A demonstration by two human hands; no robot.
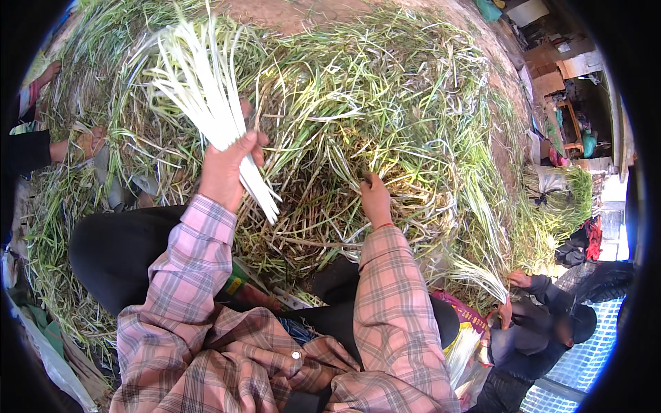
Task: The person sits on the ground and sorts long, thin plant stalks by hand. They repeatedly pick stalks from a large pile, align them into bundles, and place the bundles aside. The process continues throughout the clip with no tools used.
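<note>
A fanned bunch of long, pale stalks [214, 103], probably a leafy allium, is gripped in my left hand [227, 165]. Its cut-looking ends point down toward my lap, and the upper tips are blurred. My right hand [376, 199] reaches into the middle of a heap of green leafy stalks [372, 98], with its fingers pinched around a few thin green stalks [351, 178]. The heap covers the ground before me, mixed with yellowed and brown dry leaves [310, 206].
At the right a co-worker in dark clothes [532, 330] holds another pale bunch [480, 276]. Another person's hand [90, 142] rests on the heap at the left. A printed sack [467, 315] lies by my right knee. Bundled greens [560, 188] stand at far right.
</note>
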